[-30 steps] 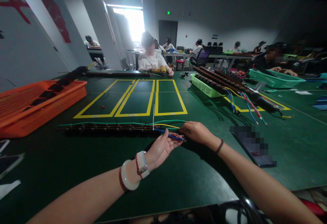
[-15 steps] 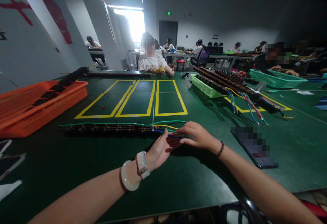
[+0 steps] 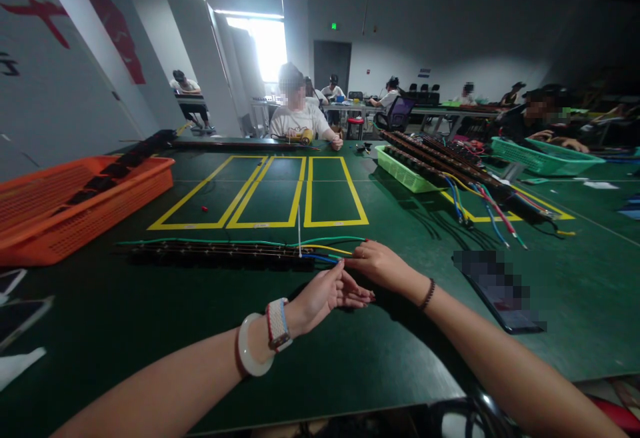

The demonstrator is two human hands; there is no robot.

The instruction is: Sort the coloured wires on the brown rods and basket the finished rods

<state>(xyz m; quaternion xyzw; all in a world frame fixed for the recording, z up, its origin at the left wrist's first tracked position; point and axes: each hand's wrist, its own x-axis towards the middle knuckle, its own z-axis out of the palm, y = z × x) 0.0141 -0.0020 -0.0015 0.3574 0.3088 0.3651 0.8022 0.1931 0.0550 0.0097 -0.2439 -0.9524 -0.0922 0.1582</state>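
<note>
A long black wiring strip (image 3: 215, 253) lies across the table in front of me. A green wire (image 3: 240, 241) runs along its far side. Yellow wire (image 3: 330, 249) and blue wire (image 3: 323, 259) leave its right end, where a white cable tie (image 3: 299, 231) sticks up. My right hand (image 3: 387, 270) closes its fingertips on the wire ends, which are largely hidden behind the fingers. My left hand (image 3: 325, 298) is just below, palm turned up and fingers extended, its thumb tip by the blue wire. Whether that thumb touches the wire is unclear.
An orange basket (image 3: 145, 191) holds another black strip at left. Several wired strips (image 3: 440, 158) rest over a green basket (image 3: 407, 175) at right. A dark, partly blurred flat device (image 3: 500, 298) lies beside my right forearm. A person (image 3: 300, 118) sits across the table.
My left fingers have stretched out below the wires. My right hand has shifted slightly and its fingers have drawn closer together on the wire ends.
</note>
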